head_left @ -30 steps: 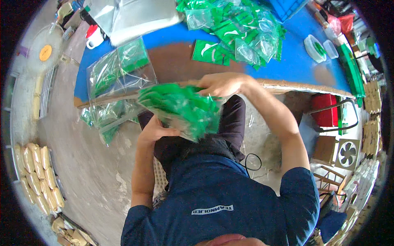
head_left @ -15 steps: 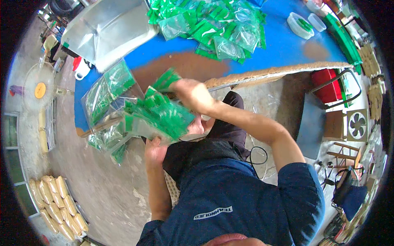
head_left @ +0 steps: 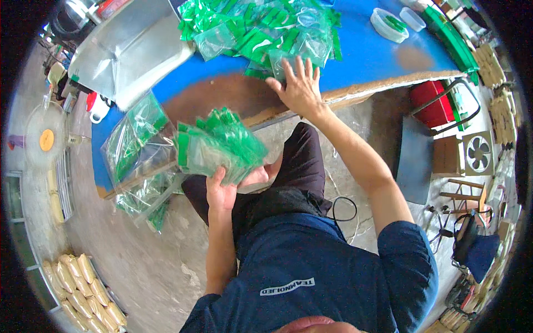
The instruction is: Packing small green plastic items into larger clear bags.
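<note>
Sits before a blue desk (head_left: 355, 61) in a dark blue shirt (head_left: 333, 277), with both forearms bare below short sleeves. Carries the left forearm (head_left: 220, 244) close to the body, pointing almost straight up the view. Grips a thick, fanned stack of green-and-clear packets (head_left: 222, 147) in the left hand (head_left: 222, 191), in front of the body and beside the near edge of the desk. Lays the thumb (head_left: 220, 175) against the near side of the stack, with the other fingers mostly hidden beneath. Stretches the right arm (head_left: 355, 155) well forward, bending gently at the elbow out to the right, then slanting inward to the wrist. Spreads the right hand (head_left: 302, 91) wide over the desk, back upward, with fingers pointing away from the body and thumb angled out to the left. Places the fingertips over the near edge of a loose pile of similar packets (head_left: 261, 30), above a clear one. Cannot tell from this angle between touching it and hovering just over it. Has a large clear bag (head_left: 139, 139) of more green packets to the left of the stack, reaching past the desk's edge, and beyond it a broad silvery tray (head_left: 122, 55).
</note>
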